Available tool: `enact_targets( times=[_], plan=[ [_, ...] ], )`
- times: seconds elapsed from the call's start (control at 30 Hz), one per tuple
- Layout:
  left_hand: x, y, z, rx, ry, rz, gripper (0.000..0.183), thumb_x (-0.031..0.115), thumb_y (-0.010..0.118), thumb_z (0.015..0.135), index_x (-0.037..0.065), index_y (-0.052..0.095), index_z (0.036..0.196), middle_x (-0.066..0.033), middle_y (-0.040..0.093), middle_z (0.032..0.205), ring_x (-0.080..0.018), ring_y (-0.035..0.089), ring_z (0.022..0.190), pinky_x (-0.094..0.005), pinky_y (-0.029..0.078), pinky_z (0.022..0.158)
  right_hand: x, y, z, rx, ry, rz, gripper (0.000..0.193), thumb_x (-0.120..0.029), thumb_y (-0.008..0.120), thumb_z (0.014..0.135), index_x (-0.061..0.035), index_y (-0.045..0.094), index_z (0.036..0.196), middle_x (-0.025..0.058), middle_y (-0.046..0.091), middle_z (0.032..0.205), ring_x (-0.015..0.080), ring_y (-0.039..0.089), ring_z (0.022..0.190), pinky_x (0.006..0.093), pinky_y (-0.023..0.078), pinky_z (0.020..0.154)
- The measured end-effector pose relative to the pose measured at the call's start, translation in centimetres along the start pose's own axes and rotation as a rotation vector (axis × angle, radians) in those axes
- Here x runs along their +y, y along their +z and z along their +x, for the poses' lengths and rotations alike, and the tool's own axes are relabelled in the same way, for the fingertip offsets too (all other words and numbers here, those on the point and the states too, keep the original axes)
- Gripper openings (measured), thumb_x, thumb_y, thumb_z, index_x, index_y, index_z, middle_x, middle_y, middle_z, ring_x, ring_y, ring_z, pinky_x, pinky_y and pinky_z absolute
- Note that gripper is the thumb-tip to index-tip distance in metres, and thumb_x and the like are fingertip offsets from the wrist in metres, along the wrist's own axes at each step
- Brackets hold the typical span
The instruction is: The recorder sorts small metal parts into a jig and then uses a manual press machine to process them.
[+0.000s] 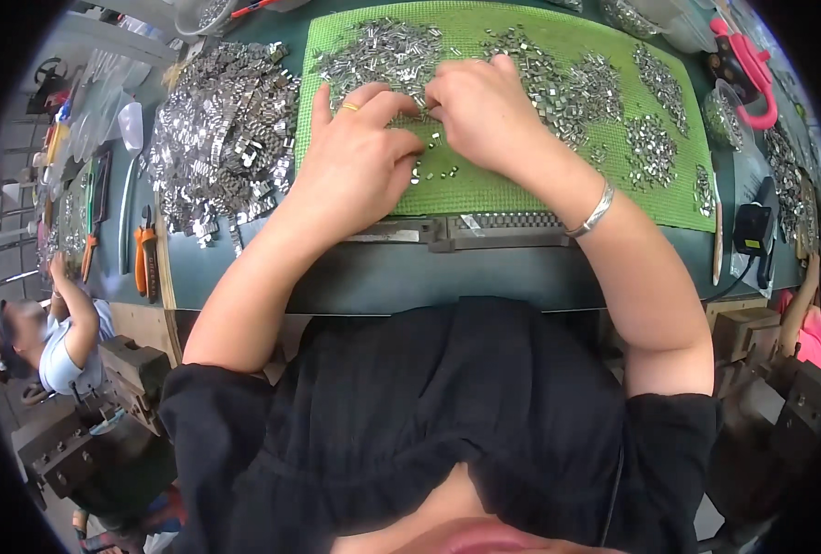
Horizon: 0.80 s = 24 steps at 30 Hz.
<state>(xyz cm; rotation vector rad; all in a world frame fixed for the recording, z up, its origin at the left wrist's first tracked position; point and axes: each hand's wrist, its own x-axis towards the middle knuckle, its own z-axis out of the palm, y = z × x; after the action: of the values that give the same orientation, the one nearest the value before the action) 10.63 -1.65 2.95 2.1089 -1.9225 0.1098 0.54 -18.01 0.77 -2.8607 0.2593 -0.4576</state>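
Note:
My left hand [364, 152], with a yellow ring, rests over the green textured mat [521, 198]; its fingers are curled in, the little finger set apart. Close against it, my right hand [479, 106] bends its fingertips together in a pinch. Whatever the fingertips hold is too small and hidden to name. Just beyond them lies a pile of small silver metal pieces [387, 55]. A few loose pieces [435, 138] sit between and below the hands. Along the mat's near edge runs a metal fixture bar [447, 233] holding a linked metal strip [512, 222].
Stacked metal link strips [221, 138] cover the table left of the mat. More piles of small pieces [650, 152] lie on its right. Orange-handled pliers [146, 254] lie at the left edge, a black device [754, 226] at the right. Another person [59, 342] works farther left.

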Motion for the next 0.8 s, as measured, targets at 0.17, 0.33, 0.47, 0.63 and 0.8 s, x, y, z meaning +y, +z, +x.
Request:
enact_targets(
  times=[0.17,0.33,0.47,0.63,0.8],
  plan=[
    [-0.4,0.0,0.0,-0.008,-0.017,-0.052,0.009,0.011,0.069,0.080,0.010,0.073,0.087,-0.0049,0.061,0.121,-0.0293,0.050,0.127,-0.0684,0.029,0.107,0.1,-0.1,0.6,-0.069,0.043,-0.029,0.009,-0.002,0.070,0.072,-0.0055,0.072,0.080,0.0092,0.070,0.089,0.0280,0.068,0.094,0.0458,0.043,0.086],
    [-0.8,-0.3,0.1,-0.009,-0.098,-0.133,0.009,0.012,0.072,0.080,0.010,0.073,0.088,-0.0053,0.062,0.122,-0.0309,0.050,0.129,-0.0636,0.029,0.108,0.0,-1.0,-1.6,0.071,-0.057,-0.039,0.010,-0.002,0.067,0.074,-0.0058,0.069,0.083,0.0081,0.067,0.090,0.0270,0.065,0.094,0.0436,0.040,0.085],
    [-0.8,0.4,0.3,0.029,0.028,-0.056,0.009,0.011,0.074,0.081,0.009,0.073,0.089,-0.0050,0.062,0.122,-0.0328,0.048,0.130,-0.0620,0.031,0.108,-0.9,-2.0,-5.1,0.012,-0.108,-0.051,0.008,-0.004,0.065,0.076,-0.0069,0.066,0.083,0.0066,0.063,0.087,0.0253,0.062,0.091,0.0414,0.039,0.084],
    [-0.2,0.3,0.8,-0.005,0.098,0.066,0.006,0.009,0.070,0.084,0.008,0.069,0.089,-0.0050,0.058,0.123,-0.0331,0.046,0.133,-0.0608,0.031,0.109,-0.3,-1.3,-6.2,0.069,-0.042,0.104,0.005,-0.009,0.067,0.083,-0.0070,0.064,0.080,0.0067,0.062,0.085,0.0256,0.062,0.089,0.0412,0.037,0.082],
    [1.8,-0.8,0.8,0.009,0.161,0.026,0.013,-0.001,0.062,0.075,0.005,0.067,0.087,-0.0093,0.056,0.108,-0.0301,0.051,0.119,-0.0594,0.035,0.107,1.6,-2.2,-7.5,0.131,0.030,0.205,0.003,-0.007,0.068,0.084,-0.0066,0.068,0.087,0.0052,0.060,0.083,0.0253,0.059,0.085,0.0380,0.035,0.080]
  ],
)
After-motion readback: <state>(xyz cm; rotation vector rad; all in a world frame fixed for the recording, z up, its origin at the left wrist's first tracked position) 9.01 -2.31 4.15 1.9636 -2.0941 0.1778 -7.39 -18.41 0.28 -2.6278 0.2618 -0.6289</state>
